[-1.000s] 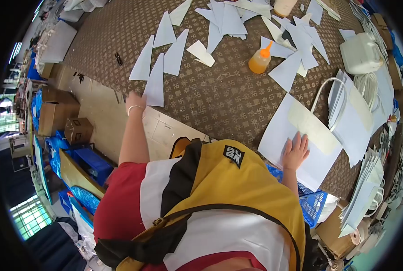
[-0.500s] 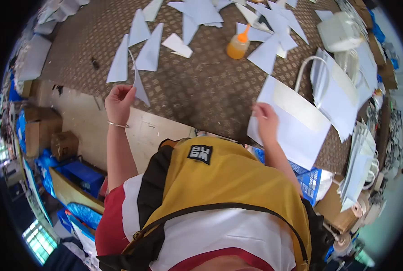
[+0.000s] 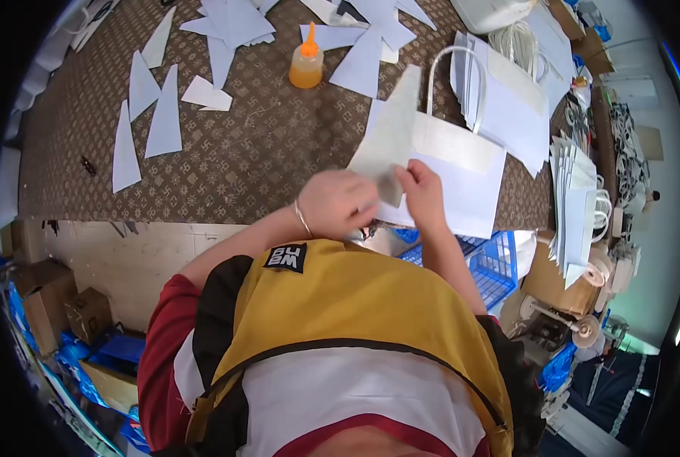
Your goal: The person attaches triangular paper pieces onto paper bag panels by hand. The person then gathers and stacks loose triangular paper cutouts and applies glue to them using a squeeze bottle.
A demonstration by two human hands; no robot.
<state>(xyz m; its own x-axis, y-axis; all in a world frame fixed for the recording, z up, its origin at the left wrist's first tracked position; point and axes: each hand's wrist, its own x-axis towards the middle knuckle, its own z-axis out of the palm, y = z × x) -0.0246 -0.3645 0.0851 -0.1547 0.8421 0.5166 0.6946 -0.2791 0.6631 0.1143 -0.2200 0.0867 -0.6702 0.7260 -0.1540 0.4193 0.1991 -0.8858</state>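
A tapered off-white paper piece (image 3: 392,126) lies slanted across the left part of a white paper bag (image 3: 465,190), which has a pale band and a white cord handle (image 3: 430,80). My right hand (image 3: 424,196) pinches the lower right edge of the paper piece, over the bag. My left hand (image 3: 337,204) is beside the piece's lower left edge, its fingers curled and smeared by motion. Whether those fingers grip the paper cannot be told.
A glue bottle (image 3: 306,67) with an orange nozzle stands on the patterned table (image 3: 233,175). Several cut paper pieces (image 3: 164,114) lie at left and back. More handled bags (image 3: 507,103) are stacked at right. A blue basket (image 3: 496,266) sits below the table edge.
My left hand has moved right from the loose pieces, bringing the paper piece to the bag. My right hand has shifted from the bag's left edge onto the piece. The view has turned right.
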